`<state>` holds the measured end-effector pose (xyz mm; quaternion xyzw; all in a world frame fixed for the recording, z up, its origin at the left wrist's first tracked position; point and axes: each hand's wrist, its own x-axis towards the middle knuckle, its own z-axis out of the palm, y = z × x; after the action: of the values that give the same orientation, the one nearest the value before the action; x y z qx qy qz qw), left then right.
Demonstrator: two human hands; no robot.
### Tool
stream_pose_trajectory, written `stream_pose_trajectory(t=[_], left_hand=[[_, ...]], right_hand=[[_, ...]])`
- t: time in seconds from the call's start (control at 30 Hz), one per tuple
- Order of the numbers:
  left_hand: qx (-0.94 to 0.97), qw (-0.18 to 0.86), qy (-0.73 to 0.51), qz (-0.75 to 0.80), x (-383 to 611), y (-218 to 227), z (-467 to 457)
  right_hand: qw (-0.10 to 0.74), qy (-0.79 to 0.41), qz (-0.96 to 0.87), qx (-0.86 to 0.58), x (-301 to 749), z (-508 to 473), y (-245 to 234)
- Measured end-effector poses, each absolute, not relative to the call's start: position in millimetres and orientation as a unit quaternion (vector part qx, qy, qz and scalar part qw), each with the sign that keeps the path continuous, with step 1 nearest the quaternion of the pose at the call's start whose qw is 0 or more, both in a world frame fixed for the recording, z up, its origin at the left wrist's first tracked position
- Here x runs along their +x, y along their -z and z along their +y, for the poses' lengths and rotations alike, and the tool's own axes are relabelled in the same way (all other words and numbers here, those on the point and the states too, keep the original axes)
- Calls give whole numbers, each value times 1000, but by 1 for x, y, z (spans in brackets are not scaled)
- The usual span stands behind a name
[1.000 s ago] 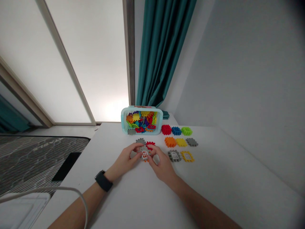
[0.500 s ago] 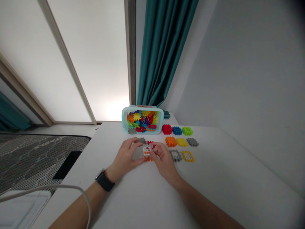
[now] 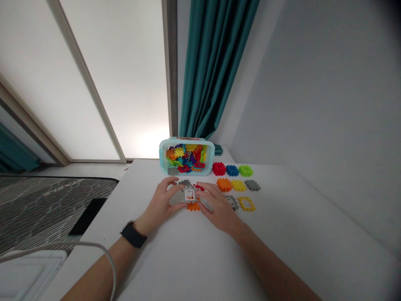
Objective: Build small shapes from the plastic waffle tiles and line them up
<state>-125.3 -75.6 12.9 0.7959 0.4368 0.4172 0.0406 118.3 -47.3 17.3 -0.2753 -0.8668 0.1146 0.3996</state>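
A grey toothed tile with a white window grid (image 3: 189, 195) sits between my two hands, over an orange toothed tile (image 3: 193, 206). My left hand (image 3: 161, 202), wearing a black watch, is open at its left side, with thumb and forefinger spread apart. Across from it, my right hand (image 3: 219, 205) is open too, its fingertips close to the tile's right edge; whether they touch cannot be made out. Behind the window tile lie a grey tile (image 3: 185, 183) and a red piece (image 3: 199, 187), partly covered by my right fingers.
A pale blue tub (image 3: 163, 161) of mixed toothed pieces stands at the back. To the right are red (image 3: 219, 169), blue (image 3: 232, 170), green (image 3: 246, 170), orange (image 3: 224, 184), yellow (image 3: 238, 185) and grey (image 3: 252, 185) tiles. A yellow window tile (image 3: 247, 204) lies nearer. A cable (image 3: 94, 246) crosses the lower left.
My right fingers have loosened from their pinch on the window tile and spread. The left fingers have drawn slightly left. The window tile looks shifted a little left, showing more grey.
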Motion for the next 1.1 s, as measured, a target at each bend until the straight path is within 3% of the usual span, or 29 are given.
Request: stream_pose_trajectory(t=[0.5, 0.8, 1.1], left_hand=[[798, 105, -416, 422, -124, -7, -73], [806, 179, -392, 405, -122, -16, -75], [760, 355, -355, 413, -113, -18, -76]], right_hand=[[379, -89, -886, -251, 117, -49, -17], [401, -242, -841, -273, 116, -50, -17], [373, -453, -723, -364, 104, -49, -11]])
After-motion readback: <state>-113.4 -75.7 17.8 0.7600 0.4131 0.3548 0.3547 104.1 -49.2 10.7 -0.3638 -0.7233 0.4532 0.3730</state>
